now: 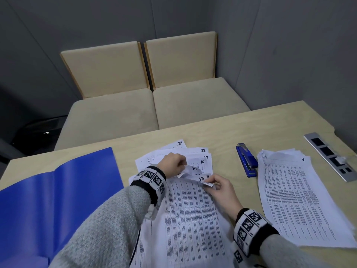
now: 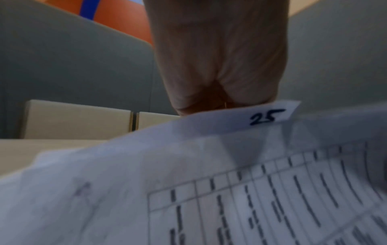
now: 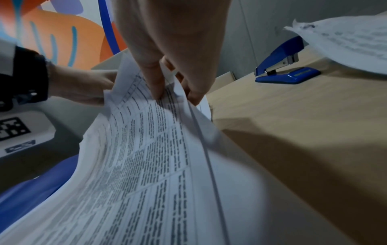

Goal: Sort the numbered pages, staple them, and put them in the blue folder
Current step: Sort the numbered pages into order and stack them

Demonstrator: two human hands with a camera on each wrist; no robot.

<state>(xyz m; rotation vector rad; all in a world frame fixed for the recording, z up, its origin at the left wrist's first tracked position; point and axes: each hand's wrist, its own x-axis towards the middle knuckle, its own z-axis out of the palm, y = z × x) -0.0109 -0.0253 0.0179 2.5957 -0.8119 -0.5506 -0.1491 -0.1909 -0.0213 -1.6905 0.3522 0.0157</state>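
Note:
A fanned pile of numbered pages (image 1: 193, 206) lies in front of me, its corners showing 24, 22, 17, 15, 14 and 13. My left hand (image 1: 174, 163) curls over the upper corners and lifts the bent corner of a page; the left wrist view shows its fingers on the page marked 25 (image 2: 266, 118). My right hand (image 1: 216, 185) pinches the corner of the page marked 13 (image 3: 146, 132). A second pile with page 1 on top (image 1: 297, 200) lies to the right. The blue stapler (image 1: 247, 160) stands between the piles. The blue folder (image 1: 50, 194) lies open on the left.
A metal socket strip (image 1: 332, 157) is set into the wooden table (image 1: 222, 130) at the far right. Two beige padded seats (image 1: 150, 105) stand past the far table edge, against grey walls.

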